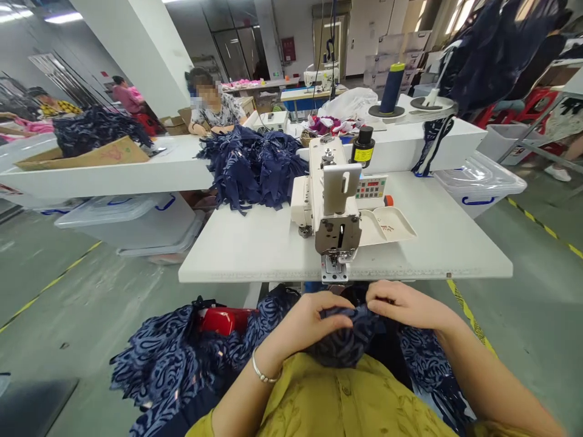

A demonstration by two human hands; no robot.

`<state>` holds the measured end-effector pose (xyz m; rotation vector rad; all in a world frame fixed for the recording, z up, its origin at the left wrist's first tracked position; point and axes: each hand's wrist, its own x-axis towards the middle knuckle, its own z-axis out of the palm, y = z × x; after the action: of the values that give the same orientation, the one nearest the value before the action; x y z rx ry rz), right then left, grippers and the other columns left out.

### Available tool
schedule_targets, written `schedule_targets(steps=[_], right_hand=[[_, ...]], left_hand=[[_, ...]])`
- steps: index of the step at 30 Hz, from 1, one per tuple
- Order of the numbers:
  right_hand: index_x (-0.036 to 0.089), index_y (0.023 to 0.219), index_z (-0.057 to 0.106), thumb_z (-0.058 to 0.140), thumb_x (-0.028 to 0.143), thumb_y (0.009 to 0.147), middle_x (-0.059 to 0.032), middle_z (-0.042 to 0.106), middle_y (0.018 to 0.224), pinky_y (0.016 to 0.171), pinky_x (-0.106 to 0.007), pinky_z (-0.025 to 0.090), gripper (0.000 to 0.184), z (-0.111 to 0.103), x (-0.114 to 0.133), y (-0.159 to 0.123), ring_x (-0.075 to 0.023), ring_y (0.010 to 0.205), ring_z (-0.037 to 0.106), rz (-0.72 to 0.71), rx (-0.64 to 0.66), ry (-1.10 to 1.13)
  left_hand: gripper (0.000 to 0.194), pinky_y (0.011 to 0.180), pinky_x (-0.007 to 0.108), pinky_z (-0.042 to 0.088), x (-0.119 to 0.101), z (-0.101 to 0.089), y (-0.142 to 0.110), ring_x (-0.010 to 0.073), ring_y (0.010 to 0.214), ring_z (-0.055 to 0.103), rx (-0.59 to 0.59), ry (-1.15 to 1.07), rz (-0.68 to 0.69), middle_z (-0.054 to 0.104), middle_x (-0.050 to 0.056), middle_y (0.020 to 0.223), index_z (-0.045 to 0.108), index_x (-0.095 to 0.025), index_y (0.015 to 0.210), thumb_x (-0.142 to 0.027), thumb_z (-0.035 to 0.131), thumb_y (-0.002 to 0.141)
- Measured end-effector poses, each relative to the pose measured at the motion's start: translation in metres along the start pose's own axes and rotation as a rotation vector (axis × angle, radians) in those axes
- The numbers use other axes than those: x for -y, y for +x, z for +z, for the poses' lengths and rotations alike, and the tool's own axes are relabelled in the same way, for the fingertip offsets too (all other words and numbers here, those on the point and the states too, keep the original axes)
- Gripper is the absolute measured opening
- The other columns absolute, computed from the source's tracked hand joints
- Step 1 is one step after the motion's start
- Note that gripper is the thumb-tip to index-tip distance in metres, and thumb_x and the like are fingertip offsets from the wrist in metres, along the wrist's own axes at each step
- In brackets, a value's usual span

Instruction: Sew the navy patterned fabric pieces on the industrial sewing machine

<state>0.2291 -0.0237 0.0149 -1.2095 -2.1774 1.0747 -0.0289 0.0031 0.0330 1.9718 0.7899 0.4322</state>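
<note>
A navy patterned cloth piece (346, 347) is bunched in front of my body, just below the table's front edge. My left hand (319, 317) grips its left side, thumb and fingers curled on the cloth. On the other side, my right hand (395, 303) pinches the cloth's upper right edge. Folds hide the fingertips in part. Just beyond both hands stands a white sewing machine (331, 156), whose presser foot and plate (334, 270) sit at the table edge. More patterned navy cloth (168, 352) hangs over a red stool (224, 320) on the left.
Navy fabric pieces (259, 164) are heaped left of the machine on the white table (246, 249). To its right are a divided tray (401, 226), a black bottle (363, 145) and a navy thread cone (392, 91). Lidded plastic bins (125, 221) stand left. A co-worker (214, 106) sits opposite.
</note>
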Motion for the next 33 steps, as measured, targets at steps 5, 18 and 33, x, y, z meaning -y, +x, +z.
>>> schedule_targets(steps=[5,18,33], right_hand=[[0.023,0.098,0.059,0.049,0.045,0.092,-0.0008,0.065,0.09,0.072,-0.029,0.046,0.026,0.016,-0.004,0.04,-0.018,0.08,0.059,0.158,-0.305,0.201],[0.018,0.105,0.061,0.051,0.031,0.085,-0.0075,0.067,0.108,0.09,-0.039,0.046,0.026,0.025,-0.016,0.089,-0.0243,0.102,0.06,0.067,-0.621,0.186],[0.017,0.118,0.058,0.051,0.031,0.08,-0.0126,0.064,0.121,0.093,-0.046,0.047,0.041,0.022,-0.019,0.1,-0.0291,0.108,0.06,0.083,-0.655,0.152]], left_hand=[[0.023,0.071,0.023,0.049,0.02,-0.015,-0.001,0.0127,0.074,0.061,-0.477,0.47,0.013,0.061,0.001,0.078,0.071,-0.024,0.104,-0.031,0.05,0.095],[0.04,0.103,0.033,0.039,0.046,0.031,0.006,0.0168,0.123,0.053,-0.466,0.987,0.318,0.062,0.007,0.129,0.051,-0.02,0.134,-0.013,0.039,0.097],[0.04,0.095,0.029,0.039,0.038,0.039,0.015,0.0168,0.12,0.054,-0.504,1.132,0.263,0.062,0.008,0.127,0.052,-0.017,0.133,-0.013,0.04,0.095]])
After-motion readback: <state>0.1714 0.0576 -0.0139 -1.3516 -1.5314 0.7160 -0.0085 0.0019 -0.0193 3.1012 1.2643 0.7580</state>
